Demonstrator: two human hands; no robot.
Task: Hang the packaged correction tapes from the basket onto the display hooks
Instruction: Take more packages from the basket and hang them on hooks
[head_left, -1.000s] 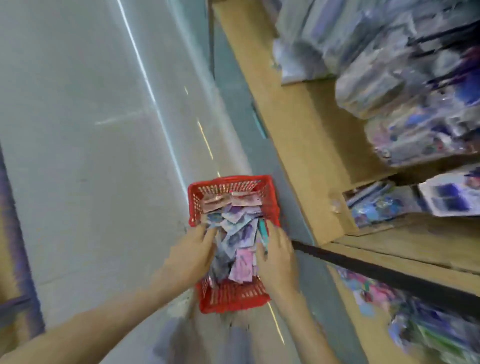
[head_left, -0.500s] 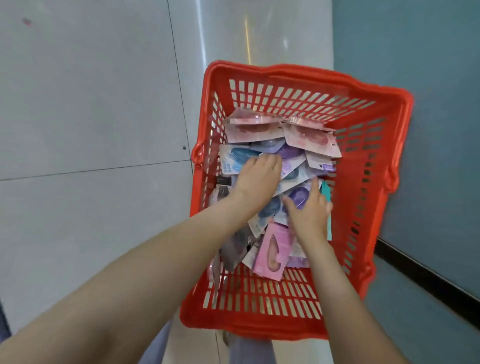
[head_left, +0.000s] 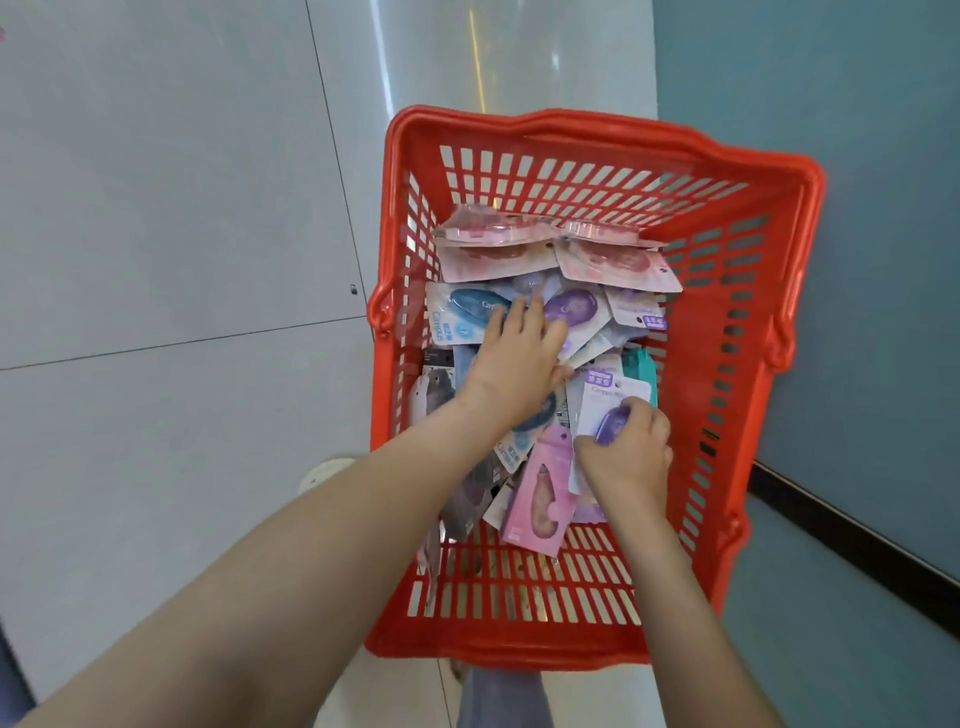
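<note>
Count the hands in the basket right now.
2. The left hand rests on the middle of the packs; the right hand, nearer the right wall of the basket, pinches a purple-tape pack.

Your bare forearms reach forward and down: your left hand (head_left: 514, 364) lies flat, fingers stretched out; your right hand (head_left: 626, 457) curls, pinching a purple packet (head_left: 602, 400).
</note>
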